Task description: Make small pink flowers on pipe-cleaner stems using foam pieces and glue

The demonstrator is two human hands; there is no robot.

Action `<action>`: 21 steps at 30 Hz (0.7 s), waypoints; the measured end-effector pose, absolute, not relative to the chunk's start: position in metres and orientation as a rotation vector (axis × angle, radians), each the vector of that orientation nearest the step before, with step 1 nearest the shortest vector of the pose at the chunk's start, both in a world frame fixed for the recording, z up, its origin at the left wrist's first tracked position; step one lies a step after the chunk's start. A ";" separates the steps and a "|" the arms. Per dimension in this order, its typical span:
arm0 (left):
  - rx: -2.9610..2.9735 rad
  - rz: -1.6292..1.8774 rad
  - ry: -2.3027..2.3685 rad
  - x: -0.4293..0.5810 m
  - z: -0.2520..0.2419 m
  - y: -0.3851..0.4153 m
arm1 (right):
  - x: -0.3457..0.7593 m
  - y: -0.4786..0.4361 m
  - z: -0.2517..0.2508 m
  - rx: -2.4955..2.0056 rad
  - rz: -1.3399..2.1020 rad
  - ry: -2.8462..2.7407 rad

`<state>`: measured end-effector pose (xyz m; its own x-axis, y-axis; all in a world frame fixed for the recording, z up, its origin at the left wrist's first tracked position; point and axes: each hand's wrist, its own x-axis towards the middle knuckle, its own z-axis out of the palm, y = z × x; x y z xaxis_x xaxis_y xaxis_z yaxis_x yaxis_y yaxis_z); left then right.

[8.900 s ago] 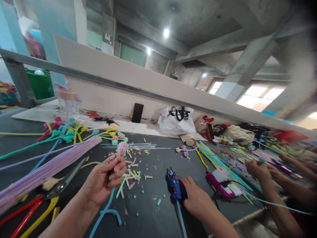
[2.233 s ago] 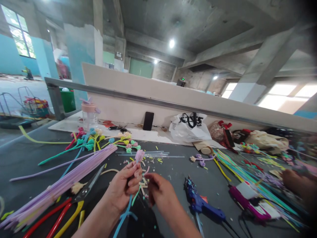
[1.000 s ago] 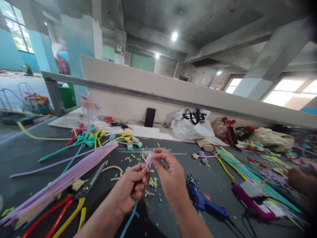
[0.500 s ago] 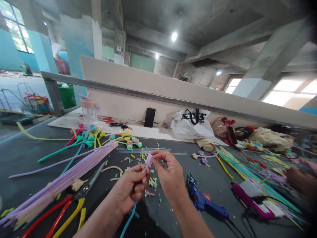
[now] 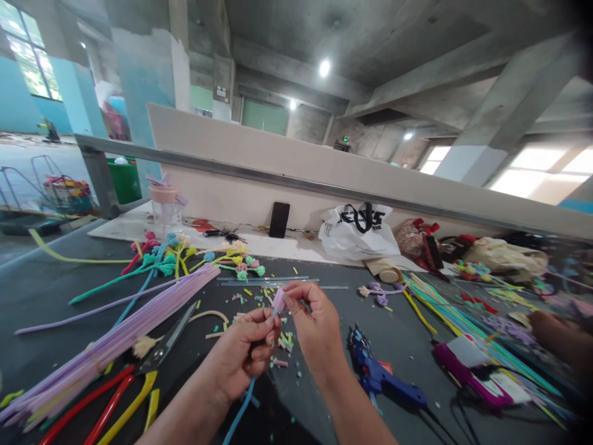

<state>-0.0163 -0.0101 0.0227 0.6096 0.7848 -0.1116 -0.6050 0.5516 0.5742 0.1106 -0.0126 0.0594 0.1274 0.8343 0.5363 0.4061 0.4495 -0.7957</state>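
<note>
My left hand (image 5: 245, 355) is closed around a blue pipe cleaner (image 5: 239, 413), whose lower end hangs below the fist and curves toward the bottom edge. At its top sits a short lilac-pink fuzzy piece (image 5: 279, 298), which the thumb and fingers of my right hand (image 5: 319, 327) pinch from the right side. Both hands meet above the middle of the dark table, over scattered pipe cleaner snippets (image 5: 286, 341). Left of them lie scissors (image 5: 160, 353) with red and yellow handles, beside a bundle of lilac and pink pipe cleaners (image 5: 125, 334).
A blue glue gun (image 5: 384, 377) lies right of my hands. Clear sticks (image 5: 259, 282) lie beyond them. Fuzzy flowers (image 5: 171, 253), a cup (image 5: 165, 207), a phone (image 5: 280, 220) and a white bag (image 5: 356, 232) are farther back. Another person's hand (image 5: 556, 334) shows at the right.
</note>
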 end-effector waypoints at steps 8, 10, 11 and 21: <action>0.521 0.833 0.389 -0.016 0.022 -0.011 | 0.113 -0.011 0.052 -1.120 0.359 -1.526; 0.508 0.834 0.369 -0.016 0.021 -0.010 | 0.114 -0.012 0.053 -1.121 0.327 -1.542; 0.502 0.832 0.360 -0.016 0.021 -0.010 | 0.113 -0.013 0.053 -1.126 0.324 -1.538; 0.434 0.837 0.310 -0.016 0.020 -0.010 | 0.109 -0.019 0.050 -1.103 0.490 -1.445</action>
<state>-0.0160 -0.0099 0.0199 0.6337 0.7678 -0.0941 -0.6439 0.5910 0.4859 0.1086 -0.0194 0.0503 0.1415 0.8352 0.5315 0.3398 0.4633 -0.8185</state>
